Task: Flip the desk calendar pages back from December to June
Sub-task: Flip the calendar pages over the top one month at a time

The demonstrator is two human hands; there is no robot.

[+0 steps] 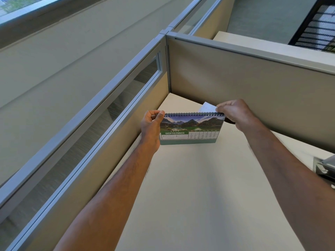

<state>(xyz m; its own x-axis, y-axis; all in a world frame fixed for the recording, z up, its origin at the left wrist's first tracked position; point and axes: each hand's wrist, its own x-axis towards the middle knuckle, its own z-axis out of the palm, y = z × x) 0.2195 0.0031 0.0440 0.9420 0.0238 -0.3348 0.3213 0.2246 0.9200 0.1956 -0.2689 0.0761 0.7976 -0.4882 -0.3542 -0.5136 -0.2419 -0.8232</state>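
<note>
A spiral-bound desk calendar (191,128) stands on the pale desk (190,187) near the cubicle corner. Its front page shows a mountain lake photo and the word SEPTEMBER on a green band. My left hand (151,126) grips the calendar's upper left corner at the spiral. My right hand (233,112) pinches the corner of a white page (208,106) that rises behind the spiral at the top right. The rest of that page is hidden behind the calendar.
Beige cubicle panels (253,84) with grey frames close in the desk at the back and left. A dark tray-like object (324,167) sits at the desk's right edge. Another desk and a black mesh chair back (315,28) lie beyond the rear panel.
</note>
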